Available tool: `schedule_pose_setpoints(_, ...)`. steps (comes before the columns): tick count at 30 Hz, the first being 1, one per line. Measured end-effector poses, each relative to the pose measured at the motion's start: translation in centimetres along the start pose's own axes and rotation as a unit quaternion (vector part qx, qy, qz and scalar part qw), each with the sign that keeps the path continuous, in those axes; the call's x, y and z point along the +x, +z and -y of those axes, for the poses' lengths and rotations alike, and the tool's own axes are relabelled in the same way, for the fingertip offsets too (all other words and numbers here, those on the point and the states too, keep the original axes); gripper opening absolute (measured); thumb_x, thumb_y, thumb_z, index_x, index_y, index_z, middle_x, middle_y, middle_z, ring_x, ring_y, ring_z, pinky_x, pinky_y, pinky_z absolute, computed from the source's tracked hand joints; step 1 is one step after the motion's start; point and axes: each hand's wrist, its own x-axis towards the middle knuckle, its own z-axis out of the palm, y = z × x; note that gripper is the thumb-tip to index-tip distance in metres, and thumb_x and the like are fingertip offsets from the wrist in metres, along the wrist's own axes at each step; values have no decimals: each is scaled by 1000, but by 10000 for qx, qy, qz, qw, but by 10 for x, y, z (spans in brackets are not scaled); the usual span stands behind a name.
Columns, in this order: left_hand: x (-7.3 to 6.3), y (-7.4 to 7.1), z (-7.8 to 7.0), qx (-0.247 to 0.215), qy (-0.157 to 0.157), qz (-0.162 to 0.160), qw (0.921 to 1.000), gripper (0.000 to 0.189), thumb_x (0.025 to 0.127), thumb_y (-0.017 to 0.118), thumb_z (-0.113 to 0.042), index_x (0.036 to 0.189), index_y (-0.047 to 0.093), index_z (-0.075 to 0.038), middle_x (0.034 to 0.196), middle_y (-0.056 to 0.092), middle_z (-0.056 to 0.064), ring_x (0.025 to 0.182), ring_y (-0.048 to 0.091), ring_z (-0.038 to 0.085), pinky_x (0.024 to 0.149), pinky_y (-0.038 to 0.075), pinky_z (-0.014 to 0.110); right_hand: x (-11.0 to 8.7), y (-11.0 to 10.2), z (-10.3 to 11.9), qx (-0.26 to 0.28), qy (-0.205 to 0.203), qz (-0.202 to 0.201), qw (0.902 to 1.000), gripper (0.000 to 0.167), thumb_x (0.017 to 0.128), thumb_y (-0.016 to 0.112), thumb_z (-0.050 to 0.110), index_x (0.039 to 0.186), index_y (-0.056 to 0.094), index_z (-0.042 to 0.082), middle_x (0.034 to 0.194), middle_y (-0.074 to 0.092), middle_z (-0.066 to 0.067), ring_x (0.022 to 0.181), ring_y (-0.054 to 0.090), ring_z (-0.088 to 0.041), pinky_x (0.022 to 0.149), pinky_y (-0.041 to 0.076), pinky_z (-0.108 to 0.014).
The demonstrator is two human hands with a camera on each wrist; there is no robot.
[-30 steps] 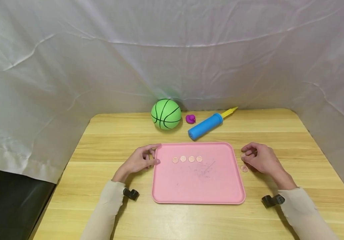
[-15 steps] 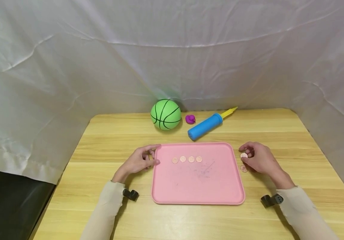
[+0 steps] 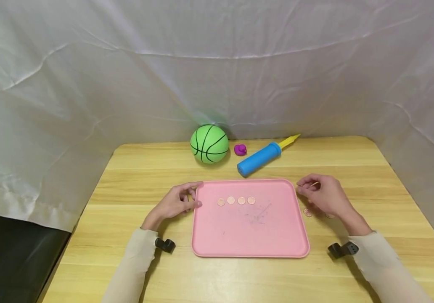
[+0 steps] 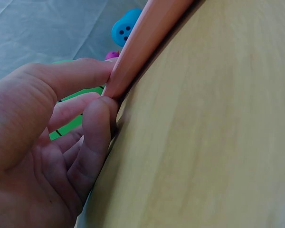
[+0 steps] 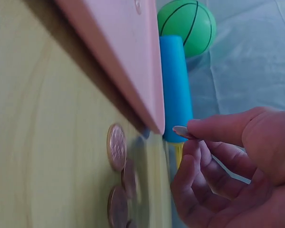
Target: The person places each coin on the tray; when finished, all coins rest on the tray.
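Observation:
A pink tray point(image 3: 251, 240) lies on the wooden table, with several copper-coloured coins point(image 3: 241, 200) in a row on its upper part. At the tray's left rim, my left hand point(image 3: 175, 201) pinches the edge; the left wrist view shows the thumb point(image 4: 80, 76) on the rim and fingers against its outer side. My right hand point(image 3: 324, 195) is just off the tray's right side and slightly raised. Between thumb and fingers it pinches one coin point(image 5: 183, 132). Below it on the table lie several more coins point(image 5: 117, 147), partly hidden by the hand in the head view.
Behind the tray stand a green ball point(image 3: 209, 144) with black lines, a small purple rubber duck point(image 3: 240, 150) and a blue hand pump point(image 3: 260, 159) with a yellow nozzle. A grey-white cloth point(image 3: 217, 75) hangs round the table's back and sides.
My right hand has lifted a coin from the table and moved slightly up and left toward the tray's upper right corner. The left hand and tray stay put.

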Motion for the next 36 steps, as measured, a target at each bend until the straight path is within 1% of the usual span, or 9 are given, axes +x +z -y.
schedule_pose_setpoints(5,0,0,0,5,-23,4,10000,69,95,84,-11,158,58,-10,111,63,18,65,54,8,51,55,21,2,5,8,136,21,101,9999,20,102,79,19,115,78,4,100,78,-13,82,69,-19,59,61,-26)
schedule_pose_setpoints(12,-1,1,0,8,-28,4,10000,68,95,85,-11,158,58,-9,111,63,17,65,54,8,51,55,21,4,16,19,211,-210,322,9990,21,100,81,19,117,79,5,101,78,-12,86,67,-20,67,59,-22)
schedule_pose_setpoints(15,-2,1,0,18,-19,12,10000,69,95,85,-11,158,58,-9,111,63,16,64,54,8,51,55,21,6,22,24,235,-272,387,9986,22,100,81,18,117,80,5,100,78,-11,87,66,-21,68,59,-21)
schedule_pose_setpoints(20,-1,1,-1,32,24,15,10000,68,95,84,-11,158,58,-9,111,63,17,64,54,8,50,54,21,10,33,32,454,-252,503,9974,19,99,82,14,115,80,4,98,78,-11,82,67,-21,61,61,-24)
schedule_pose_setpoints(22,-1,0,-1,41,37,10,10000,68,95,84,-11,158,58,-9,111,63,18,64,54,8,50,54,21,11,37,35,481,-315,505,9971,17,98,81,12,113,81,4,97,79,-11,82,67,-20,63,61,-24)
schedule_pose_setpoints(27,-1,0,0,65,27,13,10000,68,95,84,-11,158,58,-9,111,63,18,64,55,8,51,55,21,13,49,42,374,-450,466,9972,13,98,81,10,110,81,5,96,79,-9,85,67,-17,73,59,-20)
schedule_pose_setpoints(31,-1,-1,0,58,-20,-22,10000,69,94,85,-11,158,58,-9,111,63,18,65,55,8,51,55,21,15,57,47,419,-420,516,9969,12,98,81,11,109,82,6,95,79,-7,86,68,-17,75,59,-21)
schedule_pose_setpoints(36,0,-1,-1,62,-22,-26,10000,69,95,85,-12,158,58,-10,112,64,17,65,54,8,51,55,21,18,64,54,346,-440,617,9965,10,98,81,12,107,82,7,94,79,-5,85,67,-16,75,58,-23)
